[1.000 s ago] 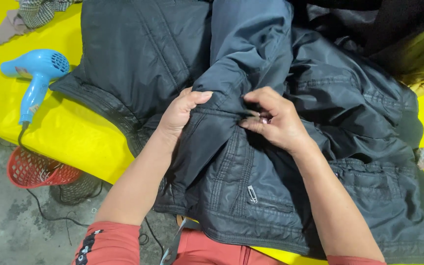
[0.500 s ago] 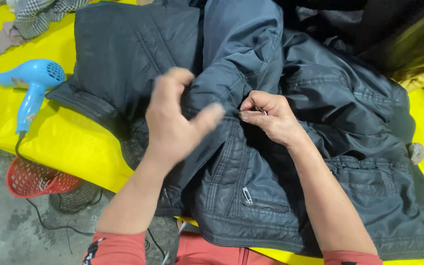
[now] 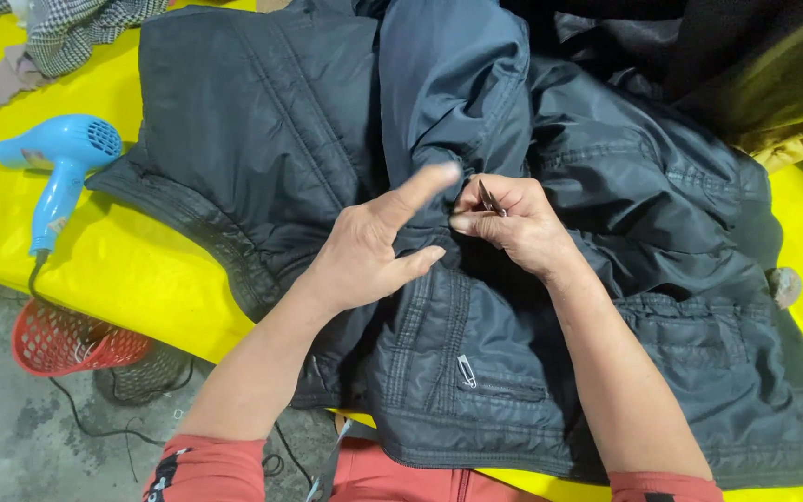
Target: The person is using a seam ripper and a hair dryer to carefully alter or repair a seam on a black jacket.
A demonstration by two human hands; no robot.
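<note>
A dark blue-grey padded jacket [image 3: 262, 139] lies spread over a yellow table [image 3: 132, 279], with one sleeve [image 3: 453, 84] folded across its middle. My right hand [image 3: 513, 228] pinches a small metal tool [image 3: 489, 198], like thread snips, at a seam of the jacket near the sleeve's cuff. Just left of it my left hand [image 3: 374, 246] rests on the fabric, fingers apart, forefinger stretched toward the sleeve and holding nothing. A zipper pull [image 3: 466, 370] shows on a pocket lower down.
A light blue hair dryer [image 3: 59, 163] lies on the table's left part, its cord dropping to the floor. A red plastic basket [image 3: 67, 342] sits below the table edge. Checked cloth [image 3: 81, 33] lies at the top left, dark and mustard garments [image 3: 773, 84] at the top right.
My left hand lifted off the jacket seam, passed over it, and now lies flat with its forefinger out. My right hand stayed at the seam with the tool.
</note>
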